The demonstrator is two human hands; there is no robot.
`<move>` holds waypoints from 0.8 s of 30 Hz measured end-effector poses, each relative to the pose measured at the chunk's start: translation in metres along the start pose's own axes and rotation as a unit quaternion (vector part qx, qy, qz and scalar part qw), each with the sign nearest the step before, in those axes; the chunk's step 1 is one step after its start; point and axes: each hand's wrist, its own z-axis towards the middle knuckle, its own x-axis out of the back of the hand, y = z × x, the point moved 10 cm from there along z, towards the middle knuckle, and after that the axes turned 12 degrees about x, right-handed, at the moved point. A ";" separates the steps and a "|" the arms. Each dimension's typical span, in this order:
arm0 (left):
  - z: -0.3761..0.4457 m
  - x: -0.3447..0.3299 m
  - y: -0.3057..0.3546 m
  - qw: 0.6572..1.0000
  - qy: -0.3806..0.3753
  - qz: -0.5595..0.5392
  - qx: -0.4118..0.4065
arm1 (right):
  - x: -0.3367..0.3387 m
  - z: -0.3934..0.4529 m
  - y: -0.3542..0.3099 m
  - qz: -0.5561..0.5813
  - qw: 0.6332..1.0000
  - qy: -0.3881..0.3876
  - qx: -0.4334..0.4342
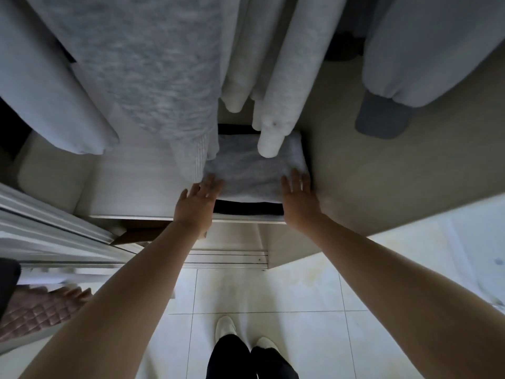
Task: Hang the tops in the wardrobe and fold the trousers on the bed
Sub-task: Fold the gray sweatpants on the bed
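At the far left a pale sleeve (52, 86) hangs down, and beside it a grey marled top (142, 64) — both already hung inside the wardrobe, over its shelf (136, 192). Moving right, the left hand (195, 202) lies flat against the left edge of a folded grey garment (254, 170), fingers (210, 184) spread and released, pressing rather than gripping. The garment sits on the shelf on top of something dark (246, 207), under two white sleeves (270, 110) that dangle onto its back edge. On its right edge rests the right hand (299, 198), fingers likewise open and flat, gripping nothing. Further right hangs a light jacket with a grey cuff (382, 119).

The step looks to be squaring the folded piece on its stack. To do it well, I'd say both palms should push in evenly from the sides so the fold stays crisp, then slide it back so its front edge sits over the dark layer beneath — no tugging at one corner, which would skew it. The hanging white sleeves brush the top; they could catch and drag a layer, so best keep the hands low and withdraw straight toward the body. Whether this folded piece is trousers I cannot tell from here.
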 end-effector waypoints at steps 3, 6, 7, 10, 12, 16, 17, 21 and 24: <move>-0.020 0.004 0.003 0.998 -0.028 0.018 -0.045 | -0.007 -0.020 0.002 0.024 0.999 -0.025 0.003; -0.046 0.022 0.002 0.998 -0.006 -0.018 -0.055 | -0.004 -0.041 -0.012 0.026 0.999 -0.015 0.034; -0.056 0.027 0.002 0.998 0.002 -0.042 -0.047 | -0.002 -0.050 -0.020 0.032 0.998 -0.008 0.050; -0.098 0.045 0.005 0.993 0.017 -0.120 -0.004 | 0.002 -0.089 -0.047 0.044 0.994 -0.010 0.097; -0.128 0.060 0.014 0.987 0.032 -0.159 0.024 | -0.002 -0.115 -0.063 0.062 0.989 -0.029 0.130; -0.201 0.090 0.031 0.962 0.103 -0.240 0.080 | 0.007 -0.165 -0.098 0.092 0.971 -0.034 0.217; -0.224 0.094 0.032 0.951 0.122 -0.262 0.106 | 0.011 -0.178 -0.109 0.093 0.964 -0.030 0.247; -0.300 0.084 0.022 0.890 0.155 -0.336 0.265 | 0.017 -0.212 -0.138 0.111 0.942 -0.015 0.315; -0.371 0.067 0.009 0.820 0.181 -0.388 0.380 | 0.020 -0.244 -0.169 0.119 0.918 -0.021 0.378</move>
